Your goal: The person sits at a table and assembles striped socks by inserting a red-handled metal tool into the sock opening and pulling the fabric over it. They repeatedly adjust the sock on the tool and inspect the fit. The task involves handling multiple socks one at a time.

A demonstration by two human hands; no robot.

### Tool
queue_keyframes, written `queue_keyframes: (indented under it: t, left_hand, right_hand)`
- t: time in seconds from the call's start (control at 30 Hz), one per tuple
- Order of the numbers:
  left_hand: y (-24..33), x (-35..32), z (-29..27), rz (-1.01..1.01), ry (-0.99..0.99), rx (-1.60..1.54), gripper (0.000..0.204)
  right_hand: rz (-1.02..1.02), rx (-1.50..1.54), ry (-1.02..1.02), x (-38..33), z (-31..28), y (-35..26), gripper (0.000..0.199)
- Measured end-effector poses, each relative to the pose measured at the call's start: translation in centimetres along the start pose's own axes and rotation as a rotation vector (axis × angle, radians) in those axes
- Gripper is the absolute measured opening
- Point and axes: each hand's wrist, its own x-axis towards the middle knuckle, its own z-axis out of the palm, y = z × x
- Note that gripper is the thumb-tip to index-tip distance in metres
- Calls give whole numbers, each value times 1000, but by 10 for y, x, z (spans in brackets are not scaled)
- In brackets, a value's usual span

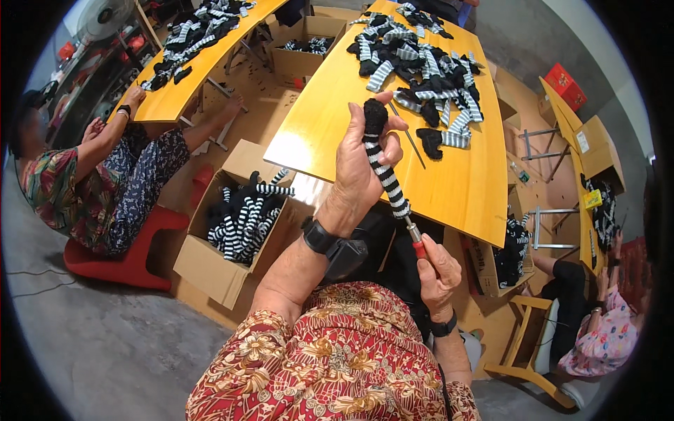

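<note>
In my left hand point(354, 168) is a narrow black-and-white striped knit tube point(386, 175) with a solid black, rounded end. The thumb and fingers wrap it near the black end, which points up and away from me. My right hand point(439, 277) grips the red handle of a screwdriver-like tool point(415, 237). Its metal shaft meets the tube's near end; its tip is hidden. Beyond my left fingers, a thin dark rod point(413, 140) lies on the yellow table point(312, 130). A heap of flat striped and black knit pieces point(428, 67) covers the table's far part.
Left of me stands an open cardboard box point(208, 272) of striped tubes; another box point(486, 270) is under the table's right side. One person point(105, 168) sits at a left table, another point(597, 330) at the right. A fan point(105, 17) stands far left.
</note>
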Motion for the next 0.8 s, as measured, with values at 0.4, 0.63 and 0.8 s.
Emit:
queue_keyframes:
  t: [0.4, 0.63, 0.8]
  left_hand:
    - [-5, -4, 11, 174, 158, 89, 35]
    - [-8, -6, 19, 146, 168, 356, 33]
    - [-4, -3, -4, 172, 26, 729, 30]
  right_hand:
    - [30, -52, 63, 5, 14, -7, 36]
    - [27, -79, 114, 15, 19, -9, 36]
    - [62, -74, 116, 16, 11, -11, 34]
